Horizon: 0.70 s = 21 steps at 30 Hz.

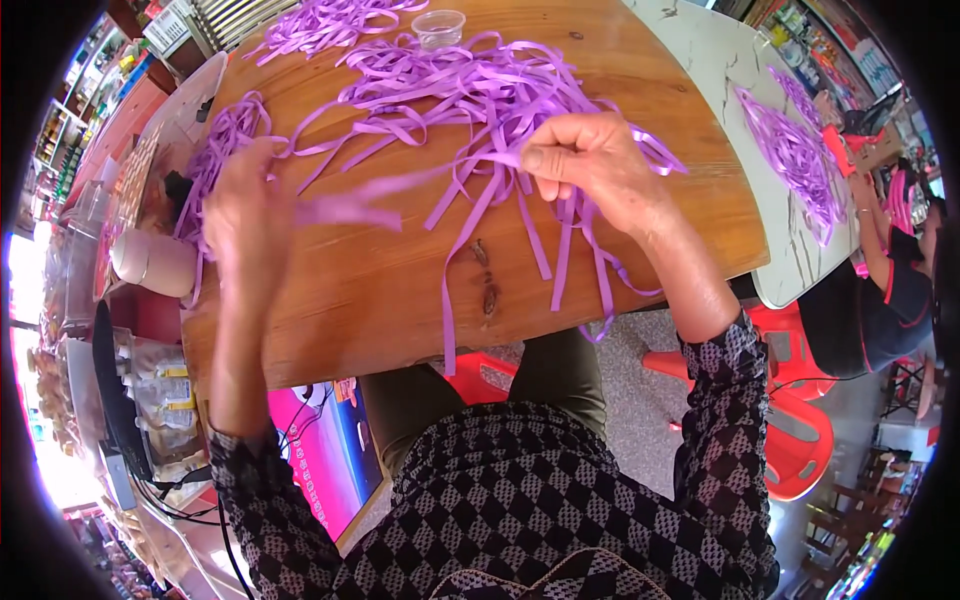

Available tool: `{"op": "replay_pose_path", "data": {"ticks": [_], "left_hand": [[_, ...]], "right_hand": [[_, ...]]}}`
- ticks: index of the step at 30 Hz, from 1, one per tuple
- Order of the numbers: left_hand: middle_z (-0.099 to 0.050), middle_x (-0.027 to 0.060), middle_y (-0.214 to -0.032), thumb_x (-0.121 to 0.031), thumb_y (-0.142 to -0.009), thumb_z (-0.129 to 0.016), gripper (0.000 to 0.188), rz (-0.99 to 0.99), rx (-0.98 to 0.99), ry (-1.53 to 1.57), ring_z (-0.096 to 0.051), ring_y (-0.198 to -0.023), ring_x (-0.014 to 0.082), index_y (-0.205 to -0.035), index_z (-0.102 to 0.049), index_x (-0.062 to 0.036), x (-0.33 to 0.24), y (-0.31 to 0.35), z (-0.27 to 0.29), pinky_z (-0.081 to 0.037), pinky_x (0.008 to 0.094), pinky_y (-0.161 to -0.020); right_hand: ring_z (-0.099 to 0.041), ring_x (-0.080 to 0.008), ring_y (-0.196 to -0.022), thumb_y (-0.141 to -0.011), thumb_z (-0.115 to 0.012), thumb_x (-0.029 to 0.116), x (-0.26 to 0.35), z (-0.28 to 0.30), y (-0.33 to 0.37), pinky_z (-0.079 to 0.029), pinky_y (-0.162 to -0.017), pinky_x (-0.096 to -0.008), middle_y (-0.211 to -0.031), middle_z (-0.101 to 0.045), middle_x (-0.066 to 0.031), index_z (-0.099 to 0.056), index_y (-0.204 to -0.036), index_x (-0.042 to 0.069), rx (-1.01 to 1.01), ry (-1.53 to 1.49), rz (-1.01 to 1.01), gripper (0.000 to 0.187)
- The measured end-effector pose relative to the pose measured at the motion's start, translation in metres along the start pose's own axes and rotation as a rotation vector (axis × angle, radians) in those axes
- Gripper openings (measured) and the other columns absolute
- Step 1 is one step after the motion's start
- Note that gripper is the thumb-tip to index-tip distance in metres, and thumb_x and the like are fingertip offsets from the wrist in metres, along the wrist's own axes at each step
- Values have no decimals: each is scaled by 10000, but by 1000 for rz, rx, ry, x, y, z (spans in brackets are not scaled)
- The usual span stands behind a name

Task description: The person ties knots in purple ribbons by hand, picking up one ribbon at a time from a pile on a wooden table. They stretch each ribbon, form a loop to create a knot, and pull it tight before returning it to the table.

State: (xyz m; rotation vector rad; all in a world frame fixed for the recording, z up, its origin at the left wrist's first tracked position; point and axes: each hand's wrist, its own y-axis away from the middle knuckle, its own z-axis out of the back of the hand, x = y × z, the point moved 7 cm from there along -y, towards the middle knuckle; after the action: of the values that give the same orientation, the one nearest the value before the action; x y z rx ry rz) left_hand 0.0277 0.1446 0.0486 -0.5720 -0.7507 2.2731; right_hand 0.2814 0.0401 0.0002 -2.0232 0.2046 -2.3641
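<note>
A large tangle of purple ribbons [470, 85] lies across the middle of the wooden table [380, 310], with loose ends hanging toward me. My right hand [590, 165] is closed in a pinch, thumb against fingers, on a strand of purple ribbon [505, 158]. My left hand [245, 215] hovers over the left part of the table, smeared by motion. A blurred length of ribbon [350, 210] stretches out beside it; whether its fingers hold that ribbon I cannot make out. Another bunch of ribbons [222, 140] lies just beyond the left hand.
A small clear plastic cup [438, 30] stands behind the tangle. More ribbons [325, 25] lie at the far left, and a pile [790, 155] rests on the white marbled table [720, 60] at right. A pale rounded object [150, 262] sits at left. Red stools [795, 440] and another person [870, 310] are at right.
</note>
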Motion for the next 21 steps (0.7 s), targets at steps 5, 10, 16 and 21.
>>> {"op": "replay_pose_path", "data": {"ticks": [5, 10, 16, 21], "left_hand": [[-570, 121, -924, -55, -644, -638, 321, -507, 465, 534, -540, -863, 340, -957, -571, -62, -132, 77, -38, -441, 417, -784], [-569, 147, -971, -1, -680, -619, 247, -325, 215, 412, -546, -909, 353, -921, -586, -42, -108, 49, -54, -464, 405, -747], [-621, 73, -839, -40, -747, -642, 291, -270, 80, 702, -600, -732, 196, -1031, -581, -22, -131, 17, -10, -474, 284, -655], [-579, -12, -773, -103, -813, -637, 176, 350, 742, 1407, -517, -694, 38, -944, -609, 11, -120, 50, -60, -424, 198, -576]], "right_hand": [[-483, -41, -514, -823, -606, 118, -3, -4, 9, -347, -437, -171, -572, -542, 2, -632, -799, 20, -31, 49, -84, 105], [-459, -37, -492, -836, -579, 108, 7, -14, 15, -335, -424, -172, -583, -553, -4, -628, -812, 16, -8, 42, -97, 108], [-501, -38, -543, -838, -564, 86, 15, -36, 33, -376, -466, -174, -645, -592, -17, -615, -860, 10, 176, 58, -144, 94], [-511, -41, -560, -828, -602, 96, 18, -42, 43, -402, -497, -179, -668, -600, -18, -608, -876, -4, 144, -75, -25, 111]]}}
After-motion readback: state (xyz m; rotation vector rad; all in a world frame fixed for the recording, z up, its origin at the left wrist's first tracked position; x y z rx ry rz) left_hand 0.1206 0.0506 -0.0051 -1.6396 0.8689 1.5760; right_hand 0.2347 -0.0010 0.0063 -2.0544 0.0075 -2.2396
